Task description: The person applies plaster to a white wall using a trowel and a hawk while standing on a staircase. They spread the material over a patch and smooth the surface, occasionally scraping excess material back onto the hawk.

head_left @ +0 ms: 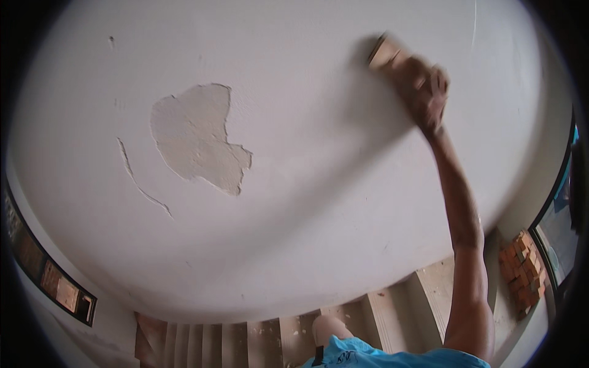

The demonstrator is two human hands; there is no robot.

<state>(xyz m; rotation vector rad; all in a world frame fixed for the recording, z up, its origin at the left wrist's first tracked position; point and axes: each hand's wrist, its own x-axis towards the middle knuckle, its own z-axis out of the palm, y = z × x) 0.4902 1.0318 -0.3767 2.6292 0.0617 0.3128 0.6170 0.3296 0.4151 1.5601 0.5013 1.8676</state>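
Note:
My right hand [429, 92] is raised high against the white wall [319, 153], its fingers closed round a tan rectangular block [386, 54]. The block looks like a sanding block, but motion blur hides its details. Its far edge is at the wall, and a dark shadow falls beside it. To the left of my hand, a large rough-edged patch [196, 135] shows duller and greyer than the paint around it. A thin curved crack with a raised edge [138, 184] runs left of that patch. My left hand is outside the view.
Stair steps [264, 343] run along the foot of the wall below me. At the right, stacked orange bricks [521, 270] stand near a dark-framed window [558, 214]. Another framed opening [58, 285] is at the lower left. A small hole [111, 42] marks the upper left wall.

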